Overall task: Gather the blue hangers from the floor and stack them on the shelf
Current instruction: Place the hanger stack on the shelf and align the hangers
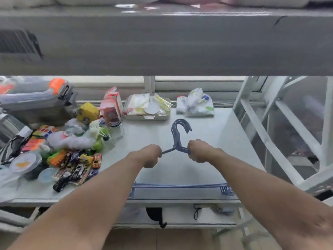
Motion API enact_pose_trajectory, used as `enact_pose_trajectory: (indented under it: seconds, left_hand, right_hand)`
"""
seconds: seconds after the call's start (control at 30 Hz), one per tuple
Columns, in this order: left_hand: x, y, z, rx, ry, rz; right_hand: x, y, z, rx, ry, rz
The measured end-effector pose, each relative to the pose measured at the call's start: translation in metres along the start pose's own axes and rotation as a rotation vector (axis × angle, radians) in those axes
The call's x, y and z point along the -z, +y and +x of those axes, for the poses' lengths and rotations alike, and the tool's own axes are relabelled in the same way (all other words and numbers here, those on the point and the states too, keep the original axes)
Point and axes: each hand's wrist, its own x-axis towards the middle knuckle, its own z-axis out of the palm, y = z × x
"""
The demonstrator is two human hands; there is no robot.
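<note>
Between your fists, a bunch of blue hangers [180, 134] lies on the shelf [207, 141]; your left hand [150, 156] and right hand [199, 150] have fingers curled tight around its shoulders, hooks pointing away from you. Left of them toys [72, 150] crowd the shelf.

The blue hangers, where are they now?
The blue hangers lie on the shelf, centre of the head view, gripped by left hand and right hand.
</note>
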Motion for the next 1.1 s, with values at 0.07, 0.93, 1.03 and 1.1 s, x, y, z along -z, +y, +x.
enact_pose_trajectory:
  seconds: [0.07,0.93,1.03,1.1]
  left_hand:
    - [-0.003,0.000,0.008,0.001,0.007,0.011]
    - [-0.016,0.007,0.022,0.057,0.327,0.317]
    - [-0.014,0.005,0.022,0.084,0.308,0.295]
    - [-0.011,0.002,0.023,0.093,0.274,0.218]
  right_hand:
    - [-0.005,0.001,0.005,-0.024,0.007,0.017]
    - [-0.017,0.026,0.008,-0.054,0.172,0.008]
    - [-0.015,0.023,0.010,-0.052,0.169,-0.019]
    - [-0.013,0.022,0.012,-0.056,0.157,-0.027]
